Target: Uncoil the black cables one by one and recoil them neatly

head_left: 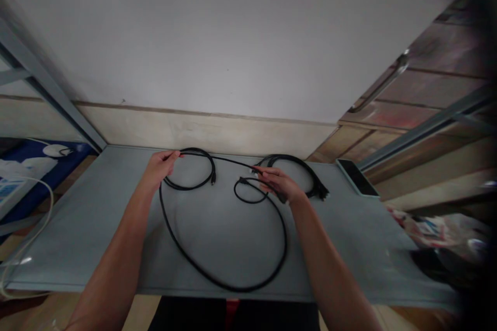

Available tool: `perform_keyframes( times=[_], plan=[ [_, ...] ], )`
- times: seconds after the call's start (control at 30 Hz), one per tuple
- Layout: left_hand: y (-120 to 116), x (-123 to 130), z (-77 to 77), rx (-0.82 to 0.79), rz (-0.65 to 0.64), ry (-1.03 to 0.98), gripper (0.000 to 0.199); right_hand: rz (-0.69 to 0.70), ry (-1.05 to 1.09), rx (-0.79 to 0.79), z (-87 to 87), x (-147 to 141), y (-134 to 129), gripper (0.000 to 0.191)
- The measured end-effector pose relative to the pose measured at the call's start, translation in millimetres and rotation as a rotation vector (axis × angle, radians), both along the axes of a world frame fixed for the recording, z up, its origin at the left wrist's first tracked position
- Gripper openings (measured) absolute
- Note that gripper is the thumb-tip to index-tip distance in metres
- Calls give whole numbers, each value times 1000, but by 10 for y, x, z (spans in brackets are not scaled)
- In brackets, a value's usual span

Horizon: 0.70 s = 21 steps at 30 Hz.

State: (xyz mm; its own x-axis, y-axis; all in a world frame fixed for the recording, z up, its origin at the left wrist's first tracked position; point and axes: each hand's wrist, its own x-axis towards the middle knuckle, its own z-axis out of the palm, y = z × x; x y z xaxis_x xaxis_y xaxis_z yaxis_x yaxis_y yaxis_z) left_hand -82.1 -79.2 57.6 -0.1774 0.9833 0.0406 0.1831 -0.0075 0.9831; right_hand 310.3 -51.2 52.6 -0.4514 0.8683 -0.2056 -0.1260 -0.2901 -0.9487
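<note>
A black cable runs between my two hands and hangs in a wide loop toward the table's front edge. My left hand pinches it near the back of the grey table. Closed around the same cable is my right hand, with a connector end sticking out near the wrist. A smaller loop of the cable with a dark end lies just left of that hand. Behind my left hand rests a separate coiled black cable. Beyond my right hand sits a bundle of black cables with several plug ends.
A phone lies on the grey table at the back right. Plastic bags and a dark item stand at the right end. A white cord hangs at the left, and a wall closes off the back.
</note>
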Motion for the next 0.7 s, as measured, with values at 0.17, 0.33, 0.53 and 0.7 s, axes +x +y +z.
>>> perform_keyframes(
  times=[0.17,0.33,0.53,0.7],
  plan=[
    [-31,158,-1,-99,-193,-14,41,-31,40,38,0,-37,-8,42],
    [-101,432,43,-151,-427,72,44,-278,-148,153,-179,-148,87,41],
    [-180,653,36,-125,-499,428,51,-264,-713,657,-359,-336,115,39],
    [-154,820,-77,92,-337,553,43,-184,-833,753,-416,-465,43,34]
  ],
)
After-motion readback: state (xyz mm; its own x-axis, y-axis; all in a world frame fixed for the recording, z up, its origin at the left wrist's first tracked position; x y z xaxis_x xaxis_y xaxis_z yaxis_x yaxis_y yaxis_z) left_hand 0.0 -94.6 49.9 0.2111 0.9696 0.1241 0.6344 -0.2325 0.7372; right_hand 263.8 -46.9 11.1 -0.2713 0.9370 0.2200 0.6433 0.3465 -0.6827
